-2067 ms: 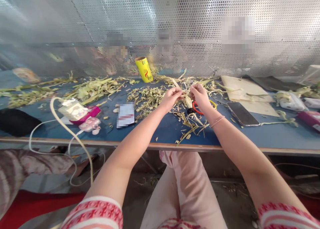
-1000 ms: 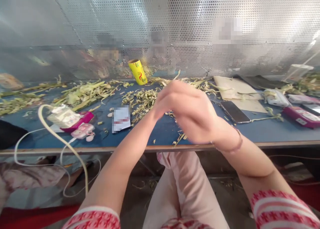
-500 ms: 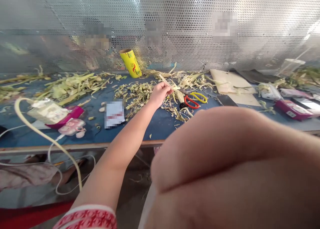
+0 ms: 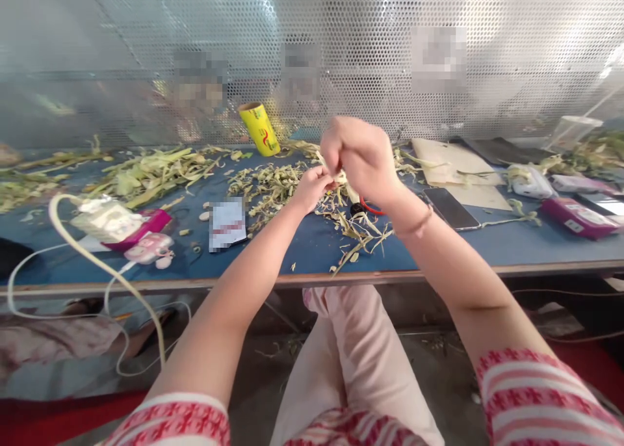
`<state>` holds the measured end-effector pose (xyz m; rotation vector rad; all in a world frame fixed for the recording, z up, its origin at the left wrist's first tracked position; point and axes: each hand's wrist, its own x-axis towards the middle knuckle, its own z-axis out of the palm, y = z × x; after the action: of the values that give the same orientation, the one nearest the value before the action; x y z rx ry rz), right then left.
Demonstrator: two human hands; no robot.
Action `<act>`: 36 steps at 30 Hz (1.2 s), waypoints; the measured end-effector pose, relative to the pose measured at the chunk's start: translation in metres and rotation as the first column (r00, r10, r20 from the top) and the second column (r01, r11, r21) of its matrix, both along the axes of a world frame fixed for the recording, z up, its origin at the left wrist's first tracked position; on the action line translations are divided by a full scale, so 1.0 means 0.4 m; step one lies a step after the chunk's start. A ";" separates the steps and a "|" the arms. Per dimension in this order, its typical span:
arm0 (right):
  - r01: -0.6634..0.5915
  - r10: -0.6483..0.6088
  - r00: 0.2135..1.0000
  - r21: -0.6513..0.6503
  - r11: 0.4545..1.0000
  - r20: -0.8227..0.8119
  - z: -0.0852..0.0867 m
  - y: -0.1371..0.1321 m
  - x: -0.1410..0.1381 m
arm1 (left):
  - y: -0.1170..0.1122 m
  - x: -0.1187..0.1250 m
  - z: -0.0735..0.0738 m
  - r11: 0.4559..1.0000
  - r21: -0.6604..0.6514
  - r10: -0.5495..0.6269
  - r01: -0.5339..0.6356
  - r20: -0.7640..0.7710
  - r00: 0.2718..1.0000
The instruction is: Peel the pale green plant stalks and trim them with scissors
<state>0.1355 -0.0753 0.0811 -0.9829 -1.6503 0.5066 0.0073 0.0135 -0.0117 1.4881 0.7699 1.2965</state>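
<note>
So the left hand (image 4: 314,189) is pinched at the fingertips on a pale strip (image 4: 340,177), right over the middle of the table (image 4: 273,264). My guess is the pinch is there to steady it, since something that thin would probably flop otherwise. The right hand (image 4: 363,157) is curled just above and beside it, knuckles up. Its fingertips are hidden, so I can't tell what it's gripping, if anything.

Just below the right hand there's a red loop (image 4: 372,207), looks like a scissor handle, beside a small black thing (image 4: 357,209) I can't make out. Handy spot, probably parked there for an easy grab. The scraps (image 4: 266,186) are heaped near the left hand, likely because that's where bits drop, with a bigger leafy pile (image 4: 146,173) farther left.

Phone (image 4: 451,209) lies flat off to the right, near the card sheet (image 4: 446,166), maybe to keep it out of the mess. The yellow tube (image 4: 259,131) leans at the back, near the perforated panel (image 4: 370,56).
</note>
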 end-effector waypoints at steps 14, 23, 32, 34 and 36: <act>-0.393 0.268 0.893 -0.337 0.855 -0.361 -0.189 0.181 0.083 | -0.018 -0.003 -0.001 0.948 -0.160 -0.287 0.276 -0.051 0.957; -0.401 0.311 0.896 -0.277 0.873 -0.316 -0.185 0.176 0.080 | -0.015 -0.005 0.005 0.941 -0.194 -0.269 0.278 0.072 0.960; -0.417 0.341 0.892 -0.247 0.875 -0.297 -0.186 0.171 0.068 | -0.017 0.001 0.010 0.947 -0.193 -0.238 0.256 0.111 0.965; -0.408 0.336 0.900 -0.259 0.876 -0.279 -0.185 0.168 0.067 | -0.018 0.002 0.010 0.947 -0.204 -0.227 0.247 0.115 0.967; -0.382 0.321 0.914 -0.258 0.887 -0.250 -0.183 0.165 0.065 | -0.018 0.003 0.009 0.948 -0.210 -0.221 0.239 0.106 0.969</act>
<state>0.1616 -0.0095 0.0080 -0.8136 -1.5999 1.0991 0.0084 0.0062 -0.0080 1.2964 0.6434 1.0521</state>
